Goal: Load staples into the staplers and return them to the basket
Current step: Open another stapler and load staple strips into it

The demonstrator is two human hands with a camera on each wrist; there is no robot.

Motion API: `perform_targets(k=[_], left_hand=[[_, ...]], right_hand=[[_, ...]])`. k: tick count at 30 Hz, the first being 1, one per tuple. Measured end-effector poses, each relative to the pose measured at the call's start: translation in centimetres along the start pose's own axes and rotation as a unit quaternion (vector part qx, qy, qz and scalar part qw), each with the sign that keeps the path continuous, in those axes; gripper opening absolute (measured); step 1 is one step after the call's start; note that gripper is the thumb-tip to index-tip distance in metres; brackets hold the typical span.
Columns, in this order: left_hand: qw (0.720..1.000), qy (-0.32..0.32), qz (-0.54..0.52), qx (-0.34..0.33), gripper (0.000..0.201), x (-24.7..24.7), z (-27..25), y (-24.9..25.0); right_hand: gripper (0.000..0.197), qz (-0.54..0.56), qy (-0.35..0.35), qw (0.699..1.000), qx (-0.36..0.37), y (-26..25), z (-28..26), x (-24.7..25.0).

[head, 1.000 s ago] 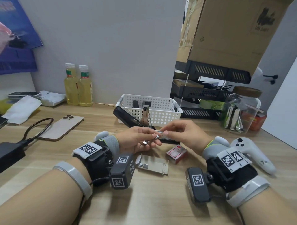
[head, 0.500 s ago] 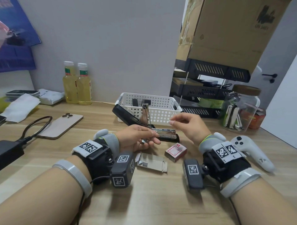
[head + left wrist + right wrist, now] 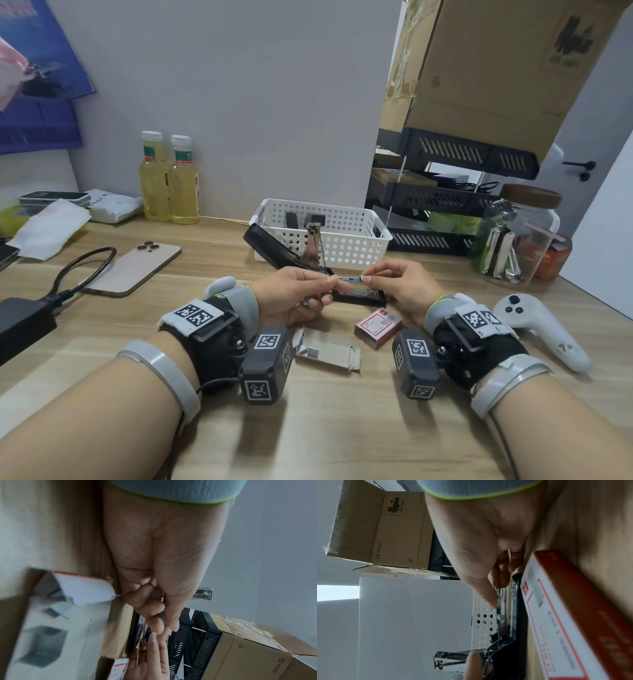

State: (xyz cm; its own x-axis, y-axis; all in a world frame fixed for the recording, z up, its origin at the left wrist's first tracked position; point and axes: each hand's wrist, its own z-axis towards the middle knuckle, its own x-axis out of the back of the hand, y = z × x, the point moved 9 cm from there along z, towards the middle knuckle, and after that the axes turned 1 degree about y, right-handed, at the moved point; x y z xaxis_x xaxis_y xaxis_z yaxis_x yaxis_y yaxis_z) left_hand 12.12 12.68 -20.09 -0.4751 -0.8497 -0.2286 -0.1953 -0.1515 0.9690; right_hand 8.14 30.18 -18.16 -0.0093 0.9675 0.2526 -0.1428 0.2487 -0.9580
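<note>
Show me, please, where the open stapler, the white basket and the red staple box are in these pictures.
open stapler (image 3: 265,245): head view, on its raised black lid.
white basket (image 3: 346,245): head view, on its perforated front wall.
red staple box (image 3: 378,325): head view, on its white top label.

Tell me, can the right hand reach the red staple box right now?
Probably yes, once it lets go: the right hand pinches the staple strip, but the red staple box lies uncovered on the desk just below it.

You face a wooden desk (image 3: 102,342) against a plain grey wall (image 3: 239,102); left of the wall's middle hangs a blue poster (image 3: 37,102), right of it stands a black rack (image 3: 462,192) under a cardboard box (image 3: 496,61)
</note>
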Motion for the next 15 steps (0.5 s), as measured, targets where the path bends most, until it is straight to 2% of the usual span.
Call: perform_targets(k=[15], left_hand=[[1.000, -0.007, -0.025, 0.013, 0.031, 0.31, 0.19, -0.38]], right_hand=[[0.007, -0.030, 0.007, 1.000, 0.004, 0.33, 0.82, -0.07]])
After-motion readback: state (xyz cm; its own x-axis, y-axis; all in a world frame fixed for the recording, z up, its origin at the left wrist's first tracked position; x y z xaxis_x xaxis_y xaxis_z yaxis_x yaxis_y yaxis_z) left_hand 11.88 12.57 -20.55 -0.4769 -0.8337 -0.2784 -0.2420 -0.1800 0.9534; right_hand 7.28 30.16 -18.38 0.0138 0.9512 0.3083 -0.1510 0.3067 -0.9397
